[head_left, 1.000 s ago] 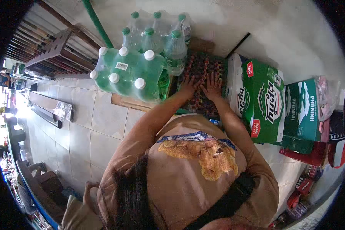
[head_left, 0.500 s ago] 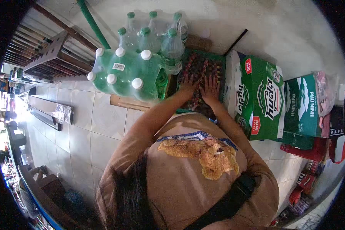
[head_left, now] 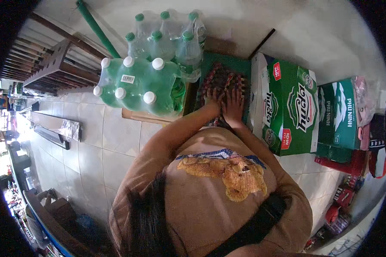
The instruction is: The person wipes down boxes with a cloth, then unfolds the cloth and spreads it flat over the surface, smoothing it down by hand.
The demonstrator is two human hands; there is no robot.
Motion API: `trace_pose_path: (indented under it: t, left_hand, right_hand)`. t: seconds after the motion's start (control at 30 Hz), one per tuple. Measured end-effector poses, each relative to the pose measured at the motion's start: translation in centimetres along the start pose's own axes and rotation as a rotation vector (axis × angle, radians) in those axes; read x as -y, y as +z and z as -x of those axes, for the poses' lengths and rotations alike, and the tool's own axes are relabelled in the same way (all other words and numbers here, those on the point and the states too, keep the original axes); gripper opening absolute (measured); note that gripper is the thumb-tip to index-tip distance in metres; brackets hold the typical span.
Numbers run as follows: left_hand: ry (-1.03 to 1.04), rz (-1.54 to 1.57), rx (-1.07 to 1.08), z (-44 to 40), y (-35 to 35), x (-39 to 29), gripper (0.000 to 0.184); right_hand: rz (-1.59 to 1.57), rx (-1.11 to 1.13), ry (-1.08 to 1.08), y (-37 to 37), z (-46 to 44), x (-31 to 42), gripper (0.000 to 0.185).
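A dark red-and-black patterned bundle (head_left: 222, 77), rough-textured like a folded cloth or mat, lies on a green surface (head_left: 240, 64) in front of my body. I cannot make out exactly what it is. My left hand (head_left: 212, 102) presses on its near left part, with the fingers apart. Beside it, my right hand (head_left: 233, 108) rests on the near right part, its fingers stretched out over the top. Both hands touch the bundle from above, and the wrists hide its near edge.
Shrink-wrapped green bottles with white caps (head_left: 135, 88) stand on cardboard at left. Behind them are clear bottles with green caps (head_left: 156, 45). To the right stand a green-and-white Huda carton (head_left: 292, 107) and a Phu Ninh carton (head_left: 338, 113). A wooden rack (head_left: 60, 68) is farther left.
The patterned bundle's far edge has shifted towards my body, baring more of the green surface behind it. Both hands have drawn slightly nearer to me.
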State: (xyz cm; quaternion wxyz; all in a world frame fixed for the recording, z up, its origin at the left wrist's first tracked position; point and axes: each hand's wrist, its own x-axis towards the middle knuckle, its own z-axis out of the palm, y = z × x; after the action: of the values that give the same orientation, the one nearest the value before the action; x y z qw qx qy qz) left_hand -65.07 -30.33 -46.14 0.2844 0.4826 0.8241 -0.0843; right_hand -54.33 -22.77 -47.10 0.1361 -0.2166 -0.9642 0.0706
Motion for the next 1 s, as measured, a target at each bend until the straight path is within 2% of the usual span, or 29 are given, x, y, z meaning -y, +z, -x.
trace_pose_path:
  t: [0.13, 0.23, 0.3, 0.43, 0.63, 0.7, 0.8, 0.93, 1.0]
  left_hand:
    - [-0.009, -0.091, 0.058, 0.4, -1.2, -0.6, 0.103]
    - [0.070, -0.200, 0.115, 0.6, -1.7, -0.2, 0.098]
    - [0.066, -0.165, 0.024, 0.9, -1.4, -0.2, 0.091]
    - [0.088, -0.125, 0.027, 0.8, -1.6, -0.1, 0.088]
    - [-0.042, -0.112, 0.135, -0.4, -1.7, -0.8, 0.083]
    - [0.166, -0.339, 0.077, -0.2, -1.4, -0.4, 0.083]
    - [0.139, -0.256, 0.051, -0.2, -1.3, -0.3, 0.082]
    - [0.180, -0.339, 0.076, -0.6, -0.5, 0.0, 0.079]
    - [0.198, -0.184, -0.025, -0.8, -0.3, 0.5, 0.084]
  right_hand:
    - [-0.002, 0.028, 0.015, 0.1, 0.0, -0.1, 0.056]
    - [-0.007, 0.007, 0.035, 0.4, -0.2, 0.1, 0.055]
    - [0.033, 0.021, 0.033, 0.2, -0.1, 0.1, 0.055]
    - [0.033, 0.017, 0.025, -0.6, -0.6, 0.2, 0.056]
    - [-0.019, 0.021, 0.009, -0.5, -1.0, 0.0, 0.058]
    - [0.018, 0.058, 0.009, -0.5, -1.0, -0.1, 0.057]
    - [0.017, 0.062, 0.023, -0.2, -1.1, -0.1, 0.056]
    - [-0.019, 0.021, 0.017, 0.1, -0.8, -0.5, 0.056]
    - [-0.005, 0.031, 0.002, -0.1, -0.8, -0.4, 0.055]
